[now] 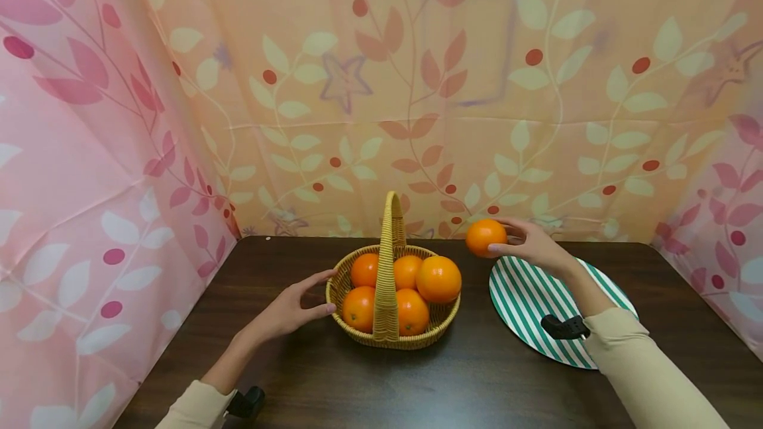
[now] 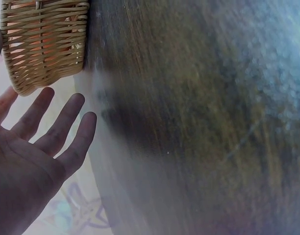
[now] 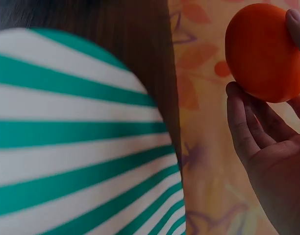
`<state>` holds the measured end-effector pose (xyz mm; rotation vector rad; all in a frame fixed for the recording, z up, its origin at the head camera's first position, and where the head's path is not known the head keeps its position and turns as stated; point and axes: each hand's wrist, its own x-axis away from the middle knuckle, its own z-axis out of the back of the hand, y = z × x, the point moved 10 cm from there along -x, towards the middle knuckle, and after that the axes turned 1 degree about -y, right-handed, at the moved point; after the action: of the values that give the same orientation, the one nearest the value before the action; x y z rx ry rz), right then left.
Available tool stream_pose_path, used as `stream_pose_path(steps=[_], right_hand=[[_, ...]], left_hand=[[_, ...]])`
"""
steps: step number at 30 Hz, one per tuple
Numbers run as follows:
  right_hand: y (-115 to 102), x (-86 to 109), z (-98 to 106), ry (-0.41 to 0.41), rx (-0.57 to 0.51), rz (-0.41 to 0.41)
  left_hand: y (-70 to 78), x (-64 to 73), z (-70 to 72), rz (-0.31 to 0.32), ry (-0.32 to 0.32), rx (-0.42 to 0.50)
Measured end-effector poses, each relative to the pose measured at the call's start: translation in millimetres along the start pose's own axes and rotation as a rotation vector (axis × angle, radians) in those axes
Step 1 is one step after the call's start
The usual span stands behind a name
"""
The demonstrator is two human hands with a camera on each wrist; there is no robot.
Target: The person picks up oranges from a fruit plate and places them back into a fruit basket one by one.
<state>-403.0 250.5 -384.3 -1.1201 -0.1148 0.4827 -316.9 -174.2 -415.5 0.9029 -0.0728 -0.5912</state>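
Observation:
A yellow wicker basket (image 1: 411,344) with a tall arched handle (image 1: 390,230) stands on the table, holding several oranges (image 1: 439,279). At its left side is my left hand (image 1: 289,310), fingers spread and fingertips by the rim; the left wrist view shows this hand (image 2: 39,147) palm up beside the woven wall (image 2: 47,44). To the right of the basket, my right hand (image 1: 533,243) grips one orange (image 1: 484,238) between thumb and fingers, held above the table's far part. In the right wrist view that orange (image 3: 262,54) is clear of any surface.
A round placemat or flat plate with green and white stripes (image 1: 524,296) lies under my right forearm. The dark wooden table (image 1: 381,389) ends at a floral curtain (image 1: 334,104) behind, with more curtain at both sides.

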Motion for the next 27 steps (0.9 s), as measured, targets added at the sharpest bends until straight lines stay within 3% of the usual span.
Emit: stream_pose_path(steps=[16, 27], right_hand=[[-61, -33.3, -51, -0.063, -0.132, 0.068], [-78, -46.2, -87, -0.134, -0.183, 0.133]], left_hand=[[-1.8, 0.8, 1.4, -0.004, 0.010, -0.018], [-8.5, -0.1, -1.5, 0.026, 0.000, -0.011]])
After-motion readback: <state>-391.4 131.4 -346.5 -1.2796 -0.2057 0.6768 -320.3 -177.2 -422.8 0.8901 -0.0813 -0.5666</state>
